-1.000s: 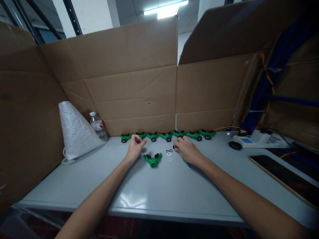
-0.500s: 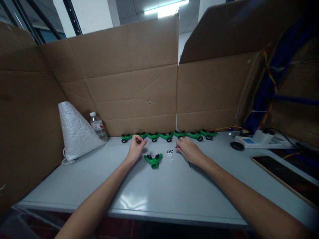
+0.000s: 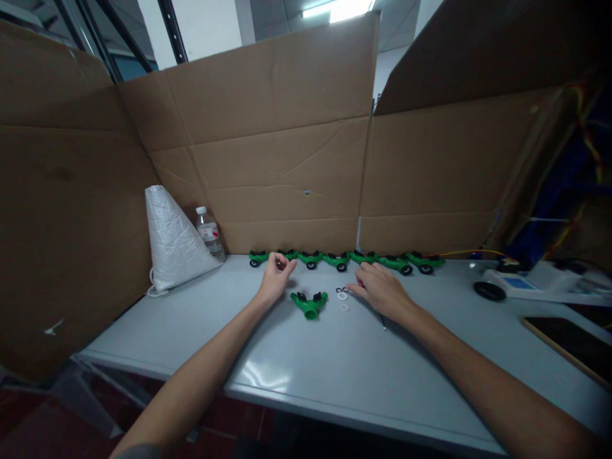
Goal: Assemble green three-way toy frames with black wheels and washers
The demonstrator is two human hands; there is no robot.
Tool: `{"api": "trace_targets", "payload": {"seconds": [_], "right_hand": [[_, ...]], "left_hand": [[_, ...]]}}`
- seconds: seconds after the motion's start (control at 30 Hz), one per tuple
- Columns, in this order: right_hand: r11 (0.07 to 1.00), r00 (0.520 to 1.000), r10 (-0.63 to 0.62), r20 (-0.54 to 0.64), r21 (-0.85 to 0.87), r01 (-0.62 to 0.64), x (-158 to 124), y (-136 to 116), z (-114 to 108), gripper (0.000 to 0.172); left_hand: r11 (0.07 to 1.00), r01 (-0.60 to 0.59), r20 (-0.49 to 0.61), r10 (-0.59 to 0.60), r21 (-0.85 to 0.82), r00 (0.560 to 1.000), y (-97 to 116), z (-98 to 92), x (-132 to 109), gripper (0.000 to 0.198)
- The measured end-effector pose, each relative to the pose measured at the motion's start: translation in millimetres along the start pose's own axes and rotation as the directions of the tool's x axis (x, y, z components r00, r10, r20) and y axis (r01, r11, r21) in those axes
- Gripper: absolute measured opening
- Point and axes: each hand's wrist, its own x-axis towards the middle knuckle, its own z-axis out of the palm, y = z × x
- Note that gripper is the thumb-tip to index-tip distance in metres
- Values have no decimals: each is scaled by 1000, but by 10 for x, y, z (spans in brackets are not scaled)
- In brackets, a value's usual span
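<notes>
My left hand (image 3: 278, 275) is over the table in front of the green row, its fingers curled into a pinch; anything small in them is hidden. My right hand (image 3: 381, 290) is closed, knuckles up, with its thumb near two small black rings (image 3: 342, 290). From under its palm sticks a thin dark tool with a pale tip (image 3: 384, 324), which it seems to hold. Between the hands lies a green Y-shaped splitter fitting (image 3: 310, 307) with two black levers. Two white rings (image 3: 343, 302) lie to its right.
Several similar green fittings (image 3: 336, 262) stand in a row along the cardboard wall (image 3: 268, 166). A white wrapped cone-shaped bundle (image 3: 176, 248) and a water bottle (image 3: 209, 233) stand back left. A power strip (image 3: 540, 285) and a phone-like slab (image 3: 568, 344) lie on the right.
The view has swung left, so everything sits further right in the picture. My right hand has shifted slightly and its thumb now points out towards the rings. The green fitting has stayed put.
</notes>
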Motion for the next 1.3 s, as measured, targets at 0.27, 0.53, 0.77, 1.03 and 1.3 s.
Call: {"api": "trace_targets", "payload": {"seconds": [0.27,0.53,0.77,1.03,1.3], "right_hand": [[997,983,-54,-177,51,64,14,-20,-69,34],[977,944,7,-330,203,64,25,-25,-48,49],[974,979,-4,-203,221,49,46,10,17,39],[957,994,51,-100,289,-20,78,-15,75,34],[858,994,106,-38,508,-73,107,-8,48,27]], "left_hand": [[1000,26,-15,-26,0,1000,69,-47,21,41],[999,41,66,-42,20,997,200,-60,29,47],[999,47,136,-45,-10,990,296,-19,-33,48],[999,50,113,-49,-8,992,277,-29,-31,46],[998,60,98,-58,-11,994,275,-42,-7,44]]}}
